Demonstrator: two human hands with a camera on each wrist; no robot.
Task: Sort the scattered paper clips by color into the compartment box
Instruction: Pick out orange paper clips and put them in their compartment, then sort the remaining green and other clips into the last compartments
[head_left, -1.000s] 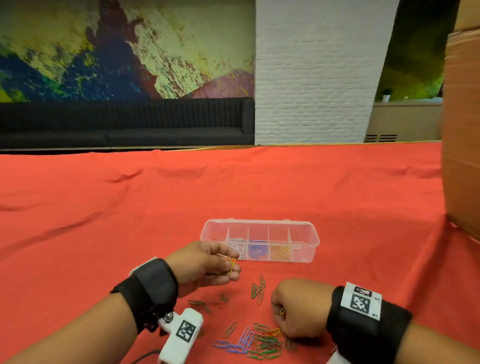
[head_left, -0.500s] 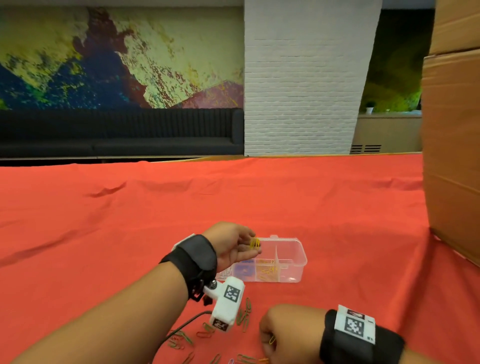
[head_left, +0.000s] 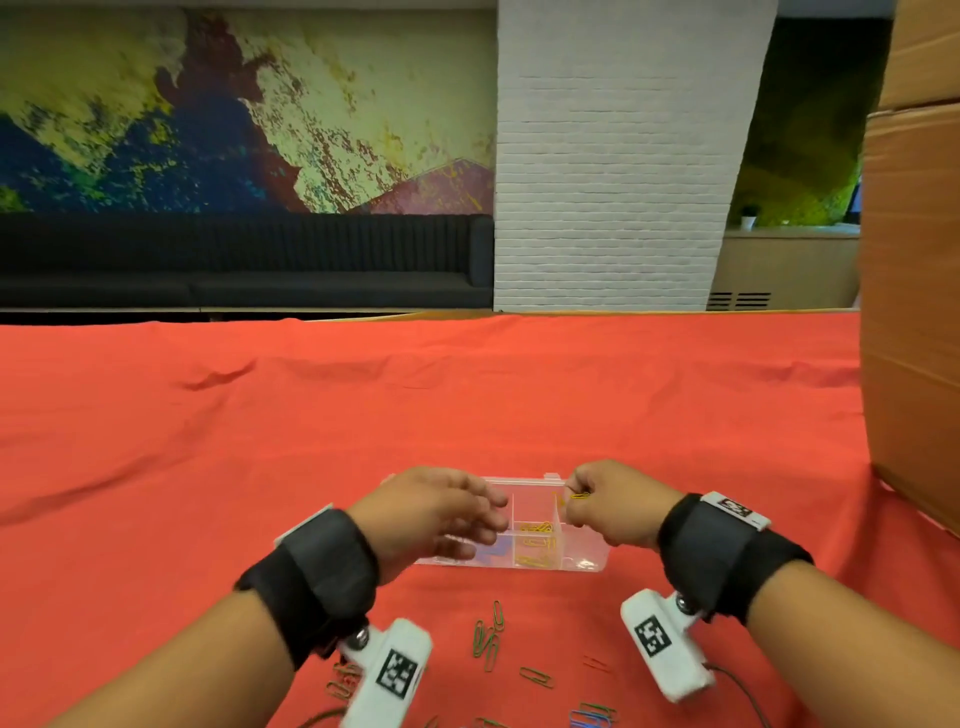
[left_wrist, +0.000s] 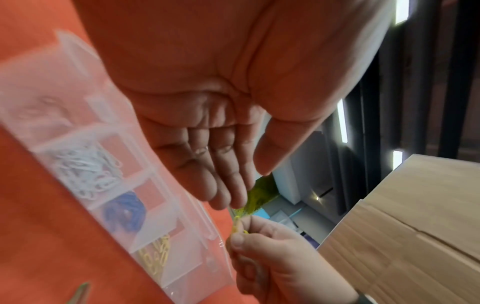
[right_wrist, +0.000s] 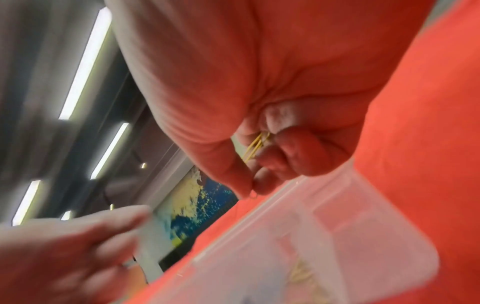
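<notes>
Over compartment box (head_left: 582, 564) | right hand (head_left: 605, 506) pinches yellow clip (head_left: 580, 496) | left hand (head_left: 431, 512) spread

Left hand (head_left: 436, 512) raised, palm down, fingers (left_wrist: 221, 181) extended and relaxed, holding nothing. Right hand (head_left: 605, 506) raised, fingers curled, thumb and forefinger pinching.

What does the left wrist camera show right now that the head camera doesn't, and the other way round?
Only the left wrist view shows the left hand's empty palm with straight fingers, and the white clips sorted in the compartment box.

Only the head view shows the loose green clips on the red cloth.

Both show the right hand pinching yellow clips above the box, and yellow clips already in one compartment.
</notes>
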